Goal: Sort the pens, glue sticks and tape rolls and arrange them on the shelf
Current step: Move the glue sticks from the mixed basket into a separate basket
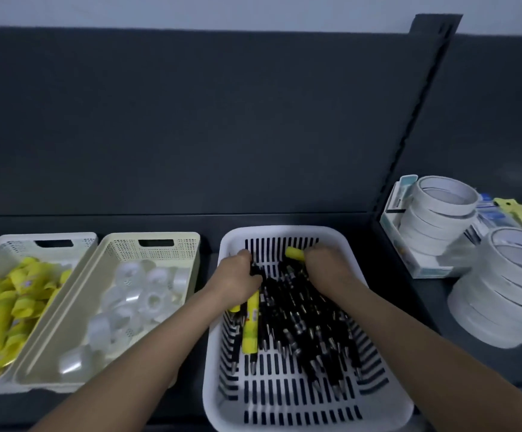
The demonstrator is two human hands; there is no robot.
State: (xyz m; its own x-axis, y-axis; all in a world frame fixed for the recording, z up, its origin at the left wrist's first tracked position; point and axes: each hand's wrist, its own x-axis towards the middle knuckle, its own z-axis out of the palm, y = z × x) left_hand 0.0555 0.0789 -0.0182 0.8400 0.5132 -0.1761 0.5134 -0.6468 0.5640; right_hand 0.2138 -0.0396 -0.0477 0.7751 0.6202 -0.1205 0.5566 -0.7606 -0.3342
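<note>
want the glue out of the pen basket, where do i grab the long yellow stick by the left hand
Grip the glue stick across its lower half, coming from above. It lies flat on the pens, pointing toward you; that half is bare, while the left hand covers its far end. The basket wall crowds its left side.

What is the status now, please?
Left hand shut on yellow glue sticks. Right hand shut on another yellow glue stick. Black pens remain in white slotted basket.
</note>
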